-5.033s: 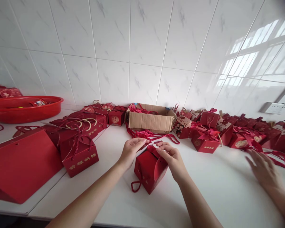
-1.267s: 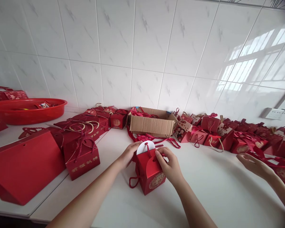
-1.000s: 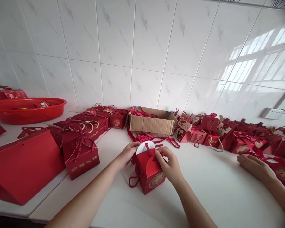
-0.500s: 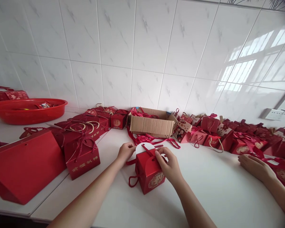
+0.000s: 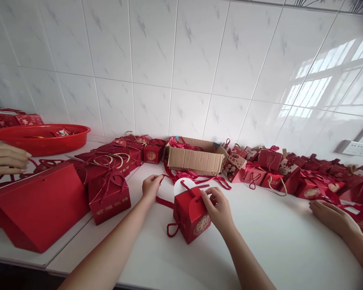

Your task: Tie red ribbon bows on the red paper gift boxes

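Note:
My left hand (image 5: pixel 151 187) pinches the end of a red ribbon (image 5: pixel 165 202), which runs back to a small red gift box (image 5: pixel 184 219). My right hand (image 5: pixel 218 205) grips the top flap of that box at its right side, thumb on the near face. The box stands upright on the table, with a gold round emblem on its front and a cord loop (image 5: pixel 172 231) hanging from its left side. A white rounded flap (image 5: pixel 183 187) sticks up behind its top. My right fingertips are partly hidden by the box's upper edge.
A cardboard carton (image 5: pixel 195 160) of red ribbon stands by the wall. Finished-looking boxes (image 5: pixel 110 197) crowd the left; many more (image 5: pixel 270 161) line the right. A red basin (image 5: pixel 45 141) sits far left. Other people's hands show at left (image 5: pixel 6 159) and right (image 5: pixel 335 217).
My left hand has moved left and up, drawing the ribbon away from the box. My right hand stays on the box. Another person's hand has come in at the left edge.

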{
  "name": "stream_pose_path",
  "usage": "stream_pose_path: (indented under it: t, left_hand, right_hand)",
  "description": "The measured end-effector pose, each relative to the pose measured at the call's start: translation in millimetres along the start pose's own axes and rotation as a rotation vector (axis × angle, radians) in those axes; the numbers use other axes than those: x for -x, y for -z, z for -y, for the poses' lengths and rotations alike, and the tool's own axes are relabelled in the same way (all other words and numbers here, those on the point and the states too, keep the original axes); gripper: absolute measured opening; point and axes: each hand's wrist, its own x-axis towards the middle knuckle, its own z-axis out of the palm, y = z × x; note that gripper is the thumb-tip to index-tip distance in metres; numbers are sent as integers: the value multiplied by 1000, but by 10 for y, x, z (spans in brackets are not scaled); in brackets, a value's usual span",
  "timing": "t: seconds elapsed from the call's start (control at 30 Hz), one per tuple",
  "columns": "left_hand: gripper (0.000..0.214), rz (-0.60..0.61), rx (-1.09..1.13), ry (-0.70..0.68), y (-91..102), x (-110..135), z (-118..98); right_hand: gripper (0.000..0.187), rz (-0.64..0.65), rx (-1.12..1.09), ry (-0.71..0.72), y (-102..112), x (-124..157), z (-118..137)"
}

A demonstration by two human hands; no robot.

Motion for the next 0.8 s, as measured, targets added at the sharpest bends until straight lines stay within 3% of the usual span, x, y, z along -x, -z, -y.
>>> stream_pose_path:
  t: [0.23, 0.37, 0.5, 0.63, 0.8]
  left_hand:
    - [10, 128, 495, 244, 12, -8, -203]
    - [23, 226, 716, 310, 77, 44, -318]
    - [25, 254, 870, 334, 142, 59, -399]
    - [11, 229, 1003, 325, 171, 51, -431]
    - [16, 286, 1072, 310, 190, 75, -430]
  right_hand:
    - [35, -76, 11, -32, -1, -14, -46]
    - [35, -87, -51, -111, 20, -23, -27]
    - [37, -88, -310, -236, 87, -36, 23]
    - [35, -86, -696, -357, 168, -66, 27]
    - [19, -9, -1085, -393, 213, -120, -27]
